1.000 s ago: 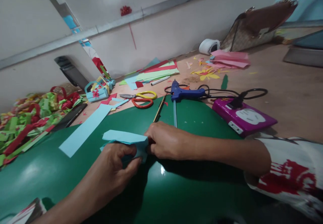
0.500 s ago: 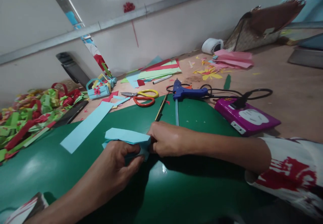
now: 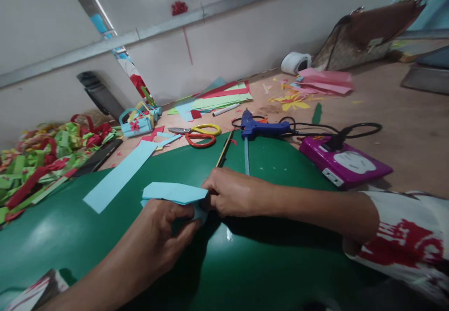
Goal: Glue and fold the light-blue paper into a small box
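**Folding blue paper on the green mat**

Folded blue paper (image 3: 174,193) lying near the middle of the green mat (image 3: 273,264), pinched from both ends. Left hand (image 3: 159,238) curled around the near-left edge, thumb and fingers closed on the paper. Right hand (image 3: 233,193) pressed against the right end, fingertips closed on the fold; exact finger contact hidden behind the paper.

Around the mat:
- Blue strip (image 3: 117,176) lying flat on the mat's left part, well apart from the fold.
- Scissors (image 3: 198,135) just past the mat's far edge.
- Glue gun (image 3: 261,127) at the far edge, right of the scissors, with a glue stick (image 3: 246,156) reaching onto the mat toward the right hand.
- Thin wooden stick (image 3: 223,149) beside that, also crossing the far edge.
- Purple socket block (image 3: 345,162) off the mat's right edge, cable plugged in.
- Heap of red and green strips (image 3: 42,161) off the left edge.

Probably a crease being set. Best done by holding edges aligned with the left pinch, pressing firmly down against the mat, and sliding the right fingertips along the fold in one even stroke. Worth keeping the paper flat, not lifted, to avoid a skewed crease.
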`<state>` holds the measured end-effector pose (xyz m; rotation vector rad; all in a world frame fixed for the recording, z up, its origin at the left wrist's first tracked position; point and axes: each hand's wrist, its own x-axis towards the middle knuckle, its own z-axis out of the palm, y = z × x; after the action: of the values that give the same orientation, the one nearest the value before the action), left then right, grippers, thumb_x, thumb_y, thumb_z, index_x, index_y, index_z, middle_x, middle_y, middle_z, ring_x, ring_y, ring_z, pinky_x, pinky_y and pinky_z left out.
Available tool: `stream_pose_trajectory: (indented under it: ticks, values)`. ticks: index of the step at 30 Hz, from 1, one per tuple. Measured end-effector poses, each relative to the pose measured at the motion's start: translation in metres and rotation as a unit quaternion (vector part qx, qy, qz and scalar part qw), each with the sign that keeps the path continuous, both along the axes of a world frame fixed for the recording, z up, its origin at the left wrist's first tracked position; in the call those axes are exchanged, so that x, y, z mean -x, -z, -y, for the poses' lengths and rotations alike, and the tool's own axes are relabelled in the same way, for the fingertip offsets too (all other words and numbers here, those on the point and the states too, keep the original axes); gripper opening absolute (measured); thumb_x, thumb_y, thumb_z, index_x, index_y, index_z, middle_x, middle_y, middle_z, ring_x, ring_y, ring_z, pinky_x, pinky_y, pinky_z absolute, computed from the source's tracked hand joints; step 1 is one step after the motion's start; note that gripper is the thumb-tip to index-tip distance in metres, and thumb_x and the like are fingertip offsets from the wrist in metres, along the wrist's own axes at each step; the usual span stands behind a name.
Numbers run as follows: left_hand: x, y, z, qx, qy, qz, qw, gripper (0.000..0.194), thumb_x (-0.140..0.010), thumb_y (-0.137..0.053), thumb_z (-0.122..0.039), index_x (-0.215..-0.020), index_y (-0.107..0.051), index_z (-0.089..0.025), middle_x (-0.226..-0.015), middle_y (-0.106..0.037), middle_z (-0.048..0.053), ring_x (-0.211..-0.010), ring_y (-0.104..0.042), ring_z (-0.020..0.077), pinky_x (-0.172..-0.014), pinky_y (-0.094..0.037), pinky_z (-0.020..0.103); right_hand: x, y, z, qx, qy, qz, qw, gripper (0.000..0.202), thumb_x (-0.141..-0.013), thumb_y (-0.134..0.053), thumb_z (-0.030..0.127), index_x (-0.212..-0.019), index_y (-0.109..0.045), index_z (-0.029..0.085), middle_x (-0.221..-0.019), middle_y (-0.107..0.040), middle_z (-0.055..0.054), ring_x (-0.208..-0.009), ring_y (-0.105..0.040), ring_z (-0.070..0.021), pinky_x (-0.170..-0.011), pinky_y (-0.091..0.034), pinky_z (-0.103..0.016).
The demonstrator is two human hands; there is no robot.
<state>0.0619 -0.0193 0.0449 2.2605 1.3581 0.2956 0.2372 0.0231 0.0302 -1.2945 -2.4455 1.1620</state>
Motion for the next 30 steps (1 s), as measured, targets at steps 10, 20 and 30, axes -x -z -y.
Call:
stream_pose_trajectory:
  ticks: [10,20,30]
  values:
    - [-0.003,-0.001,-0.003,-0.038,0.021,-0.061,0.997,0.026,-0.079,-0.044,-0.024,-0.059,-0.06,-0.016,-0.051,-0.056,-0.001,-0.049,-0.047,0.01,-0.046,-0.033,0.018,0.002,-0.009,0.002,-0.002,0.001,0.049,0.999,0.007,-0.059,-0.051,0.014,-0.063,-0.057,0.015,-0.054,-0.05,0.001,-0.054,-0.051,-0.0125,-0.042,-0.034,-0.019]
    - [-0.004,-0.004,-0.005,0.005,0.029,-0.027,0.999,0.026,-0.08,-0.043,-0.022,-0.07,-0.066,-0.015,-0.061,-0.063,0.0,-0.056,-0.053,0.0118,-0.052,-0.038,0.019,0.005,-0.013,0.004,-0.003,0.005,0.073,0.997,0.011,-0.056,-0.052,0.012,-0.063,-0.059,0.015,-0.054,-0.052,-0.001,-0.053,-0.051,-0.0137,-0.04,-0.032,-0.02]
    - [-0.003,-0.004,-0.004,-0.015,0.0,0.006,1.0,0.024,-0.079,-0.048,-0.023,-0.069,-0.068,-0.015,-0.06,-0.064,-0.001,-0.055,-0.054,0.0115,-0.052,-0.04,0.017,0.003,-0.004,0.002,0.015,0.028,0.036,0.999,0.009,-0.055,-0.05,0.012,-0.059,-0.058,0.016,-0.049,-0.048,0.003,-0.049,-0.049,-0.0114,-0.039,-0.03,-0.019]
